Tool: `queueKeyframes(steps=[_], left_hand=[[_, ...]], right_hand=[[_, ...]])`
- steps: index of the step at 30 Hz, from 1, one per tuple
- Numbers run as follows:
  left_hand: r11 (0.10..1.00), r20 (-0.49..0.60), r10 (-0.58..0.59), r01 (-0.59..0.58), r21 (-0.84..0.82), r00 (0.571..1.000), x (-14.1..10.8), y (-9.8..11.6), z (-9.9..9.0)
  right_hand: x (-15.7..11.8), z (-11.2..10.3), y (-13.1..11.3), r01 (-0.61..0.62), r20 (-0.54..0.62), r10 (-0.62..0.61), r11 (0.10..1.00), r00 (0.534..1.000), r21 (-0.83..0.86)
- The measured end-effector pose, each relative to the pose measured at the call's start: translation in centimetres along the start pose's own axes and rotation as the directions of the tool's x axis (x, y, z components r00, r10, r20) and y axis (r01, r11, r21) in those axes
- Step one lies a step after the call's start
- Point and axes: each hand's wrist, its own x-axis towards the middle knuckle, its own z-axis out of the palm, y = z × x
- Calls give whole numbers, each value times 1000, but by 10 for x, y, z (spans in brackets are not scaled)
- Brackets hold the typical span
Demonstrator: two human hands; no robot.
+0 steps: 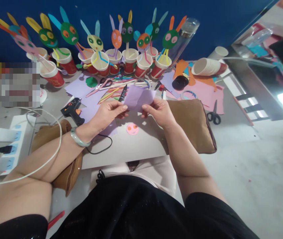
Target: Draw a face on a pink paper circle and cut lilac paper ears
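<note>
A small sheet of purple paper [139, 96] is stretched between my two hands above the table. My left hand [113, 110] pinches its left edge between thumb and fingers, and a jade-coloured bangle circles that wrist. The right edge is gripped by my right hand [159, 111]. Just below the paper lies a pink paper disc [132, 129] with orange eyes and a drawn mouth. A black marker [123, 93] rests close to my left fingers. Near my right hand stands a white-and-red marker [164, 93].
Several red paper cups [100, 66] with rabbit-faced paper figures line the blue wall. A black glue gun [72, 111] and a power strip [19, 139] sit left. Right are a brown cushion [191, 124], scissors [214, 116], stacked cups [206, 67] and coloured paper. Loose sticks [111, 93] lie centrally.
</note>
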Motion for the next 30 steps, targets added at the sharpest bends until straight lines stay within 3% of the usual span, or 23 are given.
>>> queueKeyframes(steps=[12,21,30], left_hand=[[991,-57,86,-79,109,995,-1,0,0],[981,-13,122,-118,151,992,0,-3,-2],[981,16,142,-143,127,990,0,-6,0]], right_hand=[[3,-3,7,20,22,-19,999,1000,-42],[2,0,2,12,16,-12,1000,1000,11],[1,0,2,18,84,-9,995,996,-98]])
